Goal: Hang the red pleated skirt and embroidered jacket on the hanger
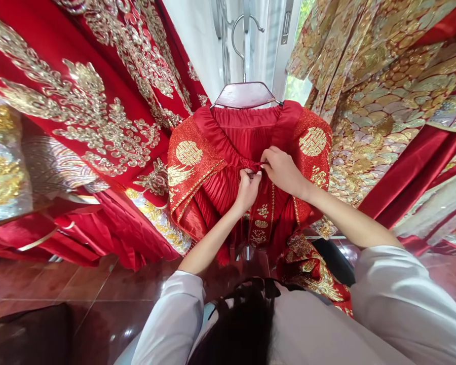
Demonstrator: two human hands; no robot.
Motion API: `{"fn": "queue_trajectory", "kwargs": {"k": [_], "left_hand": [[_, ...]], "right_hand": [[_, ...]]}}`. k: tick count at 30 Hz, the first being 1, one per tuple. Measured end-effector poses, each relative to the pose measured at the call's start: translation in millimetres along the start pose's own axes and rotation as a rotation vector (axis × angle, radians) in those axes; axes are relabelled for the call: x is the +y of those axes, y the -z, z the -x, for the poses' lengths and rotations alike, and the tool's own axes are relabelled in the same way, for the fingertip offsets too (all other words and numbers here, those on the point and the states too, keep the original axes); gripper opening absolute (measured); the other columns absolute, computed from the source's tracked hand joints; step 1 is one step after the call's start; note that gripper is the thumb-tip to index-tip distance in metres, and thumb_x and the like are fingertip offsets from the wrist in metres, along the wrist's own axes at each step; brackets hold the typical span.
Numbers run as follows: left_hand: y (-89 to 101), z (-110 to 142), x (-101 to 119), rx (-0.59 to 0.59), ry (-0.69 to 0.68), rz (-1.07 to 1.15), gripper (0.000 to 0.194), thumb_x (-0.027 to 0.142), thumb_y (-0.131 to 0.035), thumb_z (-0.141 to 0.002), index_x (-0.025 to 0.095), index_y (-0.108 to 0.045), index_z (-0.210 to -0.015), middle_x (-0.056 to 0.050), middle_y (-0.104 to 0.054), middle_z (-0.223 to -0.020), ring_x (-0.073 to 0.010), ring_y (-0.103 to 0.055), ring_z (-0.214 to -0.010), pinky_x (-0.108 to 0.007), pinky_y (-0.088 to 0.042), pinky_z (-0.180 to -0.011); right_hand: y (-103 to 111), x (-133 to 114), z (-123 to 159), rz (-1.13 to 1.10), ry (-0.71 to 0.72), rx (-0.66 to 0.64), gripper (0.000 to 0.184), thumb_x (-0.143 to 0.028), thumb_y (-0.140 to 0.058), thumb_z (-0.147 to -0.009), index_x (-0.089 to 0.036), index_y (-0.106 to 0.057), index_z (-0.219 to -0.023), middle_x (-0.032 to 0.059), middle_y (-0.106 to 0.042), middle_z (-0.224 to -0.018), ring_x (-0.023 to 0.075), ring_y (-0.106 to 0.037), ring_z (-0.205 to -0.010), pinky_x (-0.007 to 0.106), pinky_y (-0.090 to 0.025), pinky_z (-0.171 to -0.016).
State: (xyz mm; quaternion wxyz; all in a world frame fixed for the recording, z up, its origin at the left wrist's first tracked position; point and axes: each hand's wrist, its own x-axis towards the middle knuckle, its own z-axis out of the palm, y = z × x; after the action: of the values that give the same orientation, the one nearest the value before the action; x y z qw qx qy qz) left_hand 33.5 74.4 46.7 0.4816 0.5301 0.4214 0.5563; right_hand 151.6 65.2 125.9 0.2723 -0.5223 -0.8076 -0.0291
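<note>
A red pleated garment [228, 177] with gold embroidered panels hangs in front of me on a clear hanger [245, 94]. My left hand [247, 190] and my right hand [283, 170] meet at its front opening. Both pinch the red fabric edge where the two sides come together. A gold-embroidered front strip [262, 218] hangs straight down below my hands. The lower hem of the garment drapes toward my lap.
Red robes with heavy gold embroidery [87, 101] hang at the left, and gold scale-patterned fabric [383, 86] hangs at the right. A window frame [277, 45] stands behind the hanger. Dark glossy floor tiles [99, 304] lie below.
</note>
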Motion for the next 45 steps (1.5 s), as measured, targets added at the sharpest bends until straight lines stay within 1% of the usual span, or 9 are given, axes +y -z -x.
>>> {"fn": "queue_trajectory", "kwargs": {"k": [6,12,19,25,27,30,34,40,45], "left_hand": [[19.2,-1,13,-0.044,-0.152,-0.176,0.02,0.026,-0.059,-0.083,0.018,-0.045,-0.07,0.006,-0.038,-0.057,-0.0075,-0.036,-0.049,-0.02,-0.03,-0.051],[60.9,-2,78,0.001,-0.407,-0.286,0.024,0.03,-0.069,-0.074,0.021,-0.048,-0.071,0.009,-0.035,-0.046,-0.006,-0.025,-0.039,-0.022,-0.02,-0.041],[119.4,-40,132,0.136,-0.647,-0.348,0.042,0.047,-0.076,-0.065,0.024,-0.041,-0.064,0.009,-0.029,-0.043,-0.0057,-0.02,-0.038,-0.024,-0.016,-0.04],[136.1,-35,147,-0.302,-0.473,-0.594,0.022,0.039,-0.074,-0.064,0.023,-0.059,-0.066,0.005,-0.034,-0.047,-0.0083,-0.027,-0.043,-0.025,-0.023,-0.045],[136.9,-28,150,-0.273,-0.518,-0.78,0.01,0.031,-0.07,-0.067,0.022,-0.066,-0.066,0.003,-0.041,-0.051,-0.0096,-0.034,-0.045,-0.026,-0.029,-0.048],[129.6,-30,148,0.019,-0.671,-0.928,0.002,0.021,-0.068,-0.068,0.02,-0.069,-0.07,-0.002,-0.053,-0.062,-0.0154,-0.049,-0.059,-0.03,-0.042,-0.06],[99.9,-50,137,0.337,-0.775,-0.778,0.008,0.017,-0.069,-0.072,0.02,-0.063,-0.068,-0.004,-0.057,-0.075,-0.02,-0.057,-0.079,-0.031,-0.047,-0.072],[46.9,-60,125,0.072,-0.677,-0.495,0.013,0.018,-0.067,-0.075,0.017,-0.061,-0.063,0.0,-0.056,-0.061,-0.0109,-0.05,-0.058,-0.023,-0.04,-0.055],[33.8,-60,112,-0.012,-0.623,-0.448,0.013,0.014,-0.065,-0.074,0.016,-0.058,-0.062,0.001,-0.055,-0.059,-0.009,-0.046,-0.054,-0.021,-0.035,-0.053]], "right_hand": [[-2,1,-1,-0.155,-0.032,0.018,0.016,-0.001,-0.045,-0.074,-0.013,-0.054,-0.078,0.0041,-0.056,-0.073,0.0139,-0.049,-0.067,0.026,-0.034,-0.063],[33,-7,-3,-0.588,-0.071,-0.155,0.011,-0.023,-0.061,-0.077,-0.012,-0.063,-0.079,-0.0026,-0.051,-0.054,0.006,-0.039,-0.049,0.021,-0.028,-0.051],[86,21,-21,-0.654,-0.295,0.076,0.015,-0.024,-0.058,-0.085,-0.011,-0.064,-0.081,-0.007,-0.036,-0.043,0.0028,-0.023,-0.037,0.022,-0.016,-0.044],[72,53,-37,-0.463,-0.046,-0.081,0.017,-0.025,-0.064,-0.077,-0.012,-0.067,-0.066,-0.0047,-0.045,-0.046,0.0032,-0.031,-0.042,0.021,-0.025,-0.045],[66,55,-41,-0.424,0.087,-0.284,0.017,-0.028,-0.07,-0.071,-0.014,-0.068,-0.062,-0.0042,-0.05,-0.049,0.0035,-0.035,-0.045,0.021,-0.028,-0.046],[60,43,-47,-0.479,0.178,-0.504,0.015,-0.03,-0.072,-0.068,-0.016,-0.071,-0.064,-0.0038,-0.054,-0.053,0.0046,-0.039,-0.048,0.021,-0.031,-0.047],[56,15,-56,-0.665,0.164,-0.379,0.021,-0.034,-0.066,-0.078,-0.014,-0.073,-0.081,-0.0019,-0.052,-0.053,0.0051,-0.04,-0.05,0.02,-0.031,-0.047],[35,1,-66,-0.561,0.121,0.092,0.031,-0.04,-0.05,-0.09,-0.017,-0.072,-0.094,0.0015,-0.057,-0.062,0.0121,-0.053,-0.065,0.023,-0.04,-0.056],[22,1,-59,-0.195,0.198,0.174,0.032,-0.026,-0.041,-0.093,-0.02,-0.069,-0.108,0.0046,-0.065,-0.086,0.0155,-0.058,-0.088,0.025,-0.041,-0.078]]}}
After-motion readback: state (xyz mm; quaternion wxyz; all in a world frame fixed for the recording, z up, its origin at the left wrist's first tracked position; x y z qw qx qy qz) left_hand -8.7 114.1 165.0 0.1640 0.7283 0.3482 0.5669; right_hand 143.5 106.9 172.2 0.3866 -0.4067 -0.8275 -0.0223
